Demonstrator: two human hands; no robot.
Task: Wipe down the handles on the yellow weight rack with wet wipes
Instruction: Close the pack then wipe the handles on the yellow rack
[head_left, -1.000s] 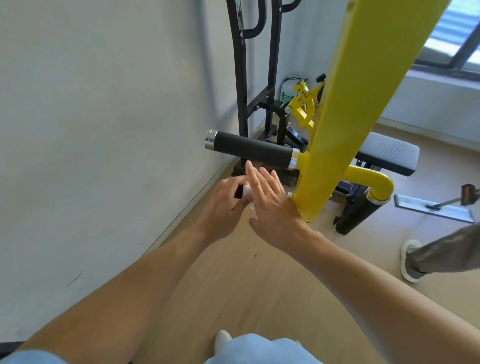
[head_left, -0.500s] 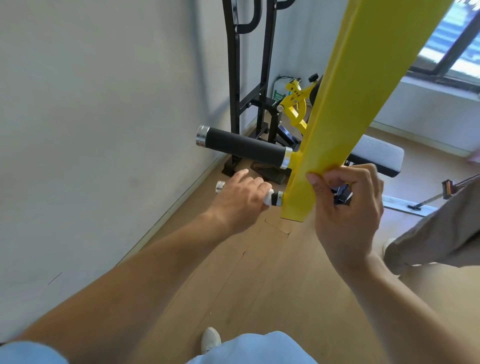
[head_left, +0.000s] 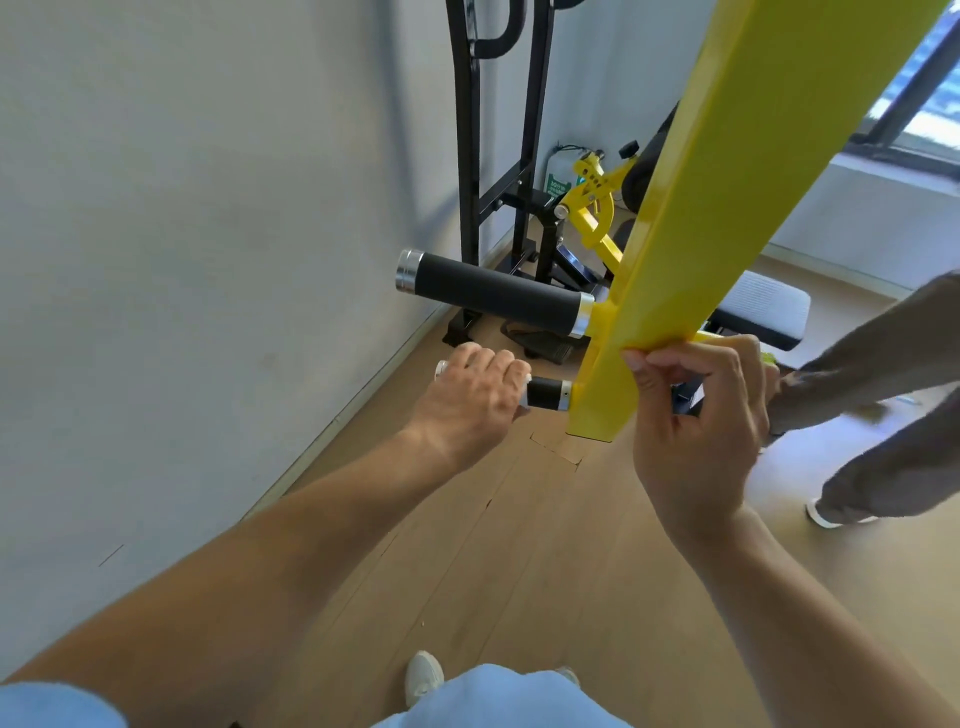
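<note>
A yellow rack beam (head_left: 691, 218) slants down from the upper right. Two black foam handles with silver caps stick out to its left. The upper handle (head_left: 493, 293) is bare. My left hand (head_left: 470, 402) is wrapped around the lower handle (head_left: 545, 393), with a bit of white wet wipe (head_left: 523, 401) showing under the fingers. My right hand (head_left: 696, 410) grips the lower edge of the yellow beam, fingers curled over it.
A white wall runs close along the left. A black frame (head_left: 467, 156) and more yellow machine parts (head_left: 592, 202) stand behind the handles, with a grey padded bench (head_left: 763, 306) to the right. Another person's legs (head_left: 883, 415) stand at the right on the wooden floor.
My right hand left the lower handle and took hold of the yellow beam's edge. My left hand closed on the lower handle and slid a little toward its outer end.
</note>
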